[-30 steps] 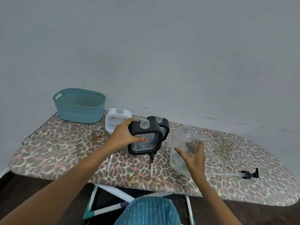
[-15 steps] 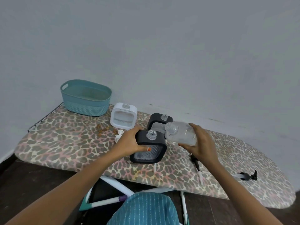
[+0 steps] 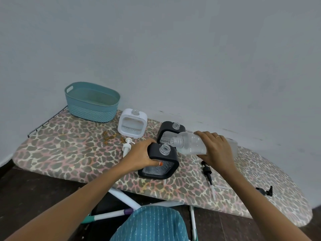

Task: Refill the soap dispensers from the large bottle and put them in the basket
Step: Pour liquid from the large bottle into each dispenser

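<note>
My left hand (image 3: pixel 140 158) grips a black square soap dispenser (image 3: pixel 160 162) standing uncapped near the ironing board's front edge. My right hand (image 3: pixel 216 151) holds the large clear bottle (image 3: pixel 189 144) tipped on its side, its open mouth just above and right of the dispenser's neck. Behind them stands a second black dispenser (image 3: pixel 171 132), and a white dispenser (image 3: pixel 132 123) is further left, both uncapped. The teal basket (image 3: pixel 92 102) sits at the board's far left, with nothing visible inside.
A white pump head (image 3: pixel 127 146) lies left of my left hand. A black pump with its tube (image 3: pixel 208 173) lies right of the held dispenser, another black pump (image 3: pixel 264 190) near the board's right front edge. The leopard-print board (image 3: pixel 69 153) stands against a grey wall.
My right hand lifted the large bottle off the board and tipped it toward the dispenser. My left hand set the black dispenser lower on the board. The camera shifted right.
</note>
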`<action>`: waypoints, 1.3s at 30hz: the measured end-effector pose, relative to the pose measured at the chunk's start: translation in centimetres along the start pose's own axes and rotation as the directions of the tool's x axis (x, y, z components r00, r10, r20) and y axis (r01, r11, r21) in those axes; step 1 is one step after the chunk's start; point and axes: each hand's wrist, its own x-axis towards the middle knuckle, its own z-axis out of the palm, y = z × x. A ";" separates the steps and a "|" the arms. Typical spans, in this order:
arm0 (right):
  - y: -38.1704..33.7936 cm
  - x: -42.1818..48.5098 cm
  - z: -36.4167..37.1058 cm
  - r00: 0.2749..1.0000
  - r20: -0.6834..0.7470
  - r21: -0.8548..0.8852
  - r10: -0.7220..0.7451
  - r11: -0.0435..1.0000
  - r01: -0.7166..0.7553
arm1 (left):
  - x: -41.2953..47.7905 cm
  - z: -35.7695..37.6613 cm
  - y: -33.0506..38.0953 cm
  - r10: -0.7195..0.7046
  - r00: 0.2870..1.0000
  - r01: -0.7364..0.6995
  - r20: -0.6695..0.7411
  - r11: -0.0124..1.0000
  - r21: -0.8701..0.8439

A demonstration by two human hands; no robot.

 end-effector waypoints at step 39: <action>1.1 0.7 -0.5 0.996 -0.027 -0.114 -0.089 0.990 0.086 | 0.4 0.7 -0.4 -0.015 1.000 0.015 -0.023 1.000 0.002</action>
